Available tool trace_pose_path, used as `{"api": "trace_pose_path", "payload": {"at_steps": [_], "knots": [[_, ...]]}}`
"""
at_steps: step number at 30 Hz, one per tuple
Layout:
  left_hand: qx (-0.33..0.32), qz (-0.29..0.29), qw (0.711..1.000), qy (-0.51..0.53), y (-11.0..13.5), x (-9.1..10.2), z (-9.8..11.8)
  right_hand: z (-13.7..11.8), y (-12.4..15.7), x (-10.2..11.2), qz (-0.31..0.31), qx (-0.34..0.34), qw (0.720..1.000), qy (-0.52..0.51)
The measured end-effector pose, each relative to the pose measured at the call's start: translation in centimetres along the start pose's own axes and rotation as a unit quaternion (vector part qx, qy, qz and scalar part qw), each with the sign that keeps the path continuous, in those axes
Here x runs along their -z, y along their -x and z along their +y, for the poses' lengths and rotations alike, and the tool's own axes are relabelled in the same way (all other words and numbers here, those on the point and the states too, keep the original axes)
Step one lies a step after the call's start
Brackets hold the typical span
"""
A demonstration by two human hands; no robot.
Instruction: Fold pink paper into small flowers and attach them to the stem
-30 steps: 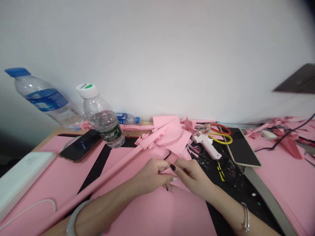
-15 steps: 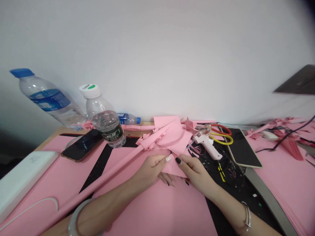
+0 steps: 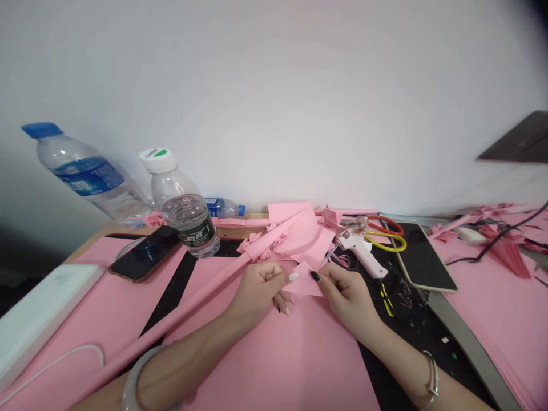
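A small folded piece of pink paper (image 3: 305,281) is pinched between both hands a little above the table. My left hand (image 3: 261,288) grips its left edge with thumb and fingers closed. My right hand (image 3: 345,290) pinches its right edge, dark-nailed thumb on top. Beneath them lies a large pink sheet (image 3: 282,359) over a black mat (image 3: 169,291). A long pink paper strip (image 3: 188,305) runs diagonally to the left of my left hand.
A pile of folded pink paper (image 3: 295,231) lies behind the hands. A white glue gun (image 3: 362,254), scissors (image 3: 385,234) and a tablet (image 3: 422,257) lie to the right. Two water bottles (image 3: 184,208), a phone (image 3: 143,254) and a white box (image 3: 38,311) sit left.
Both hands have lifted the small pink piece slightly off the sheet and moved it a little away from me; the fold now stands up between the fingertips.
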State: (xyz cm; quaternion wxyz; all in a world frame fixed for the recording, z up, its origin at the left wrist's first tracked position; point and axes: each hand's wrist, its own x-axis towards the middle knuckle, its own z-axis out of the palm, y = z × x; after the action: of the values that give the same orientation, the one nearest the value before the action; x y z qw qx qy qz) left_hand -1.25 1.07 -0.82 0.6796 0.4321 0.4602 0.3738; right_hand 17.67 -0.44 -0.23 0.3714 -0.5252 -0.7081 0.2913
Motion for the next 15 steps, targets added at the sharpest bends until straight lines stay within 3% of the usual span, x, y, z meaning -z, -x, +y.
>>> {"api": "trace_pose_path", "payload": {"at_steps": [10, 15], "knots": [[-0.039, -0.012, 0.998, -0.041, 0.01, 0.29, -0.3, 0.71, -0.21, -0.11, 0.044, -0.023, 0.998, -0.038], [-0.105, -0.039, 0.99, -0.085, 0.12, 0.09, -0.39, 0.19, -0.2, -0.05, 0.036, -0.021, 0.998, -0.043]]}}
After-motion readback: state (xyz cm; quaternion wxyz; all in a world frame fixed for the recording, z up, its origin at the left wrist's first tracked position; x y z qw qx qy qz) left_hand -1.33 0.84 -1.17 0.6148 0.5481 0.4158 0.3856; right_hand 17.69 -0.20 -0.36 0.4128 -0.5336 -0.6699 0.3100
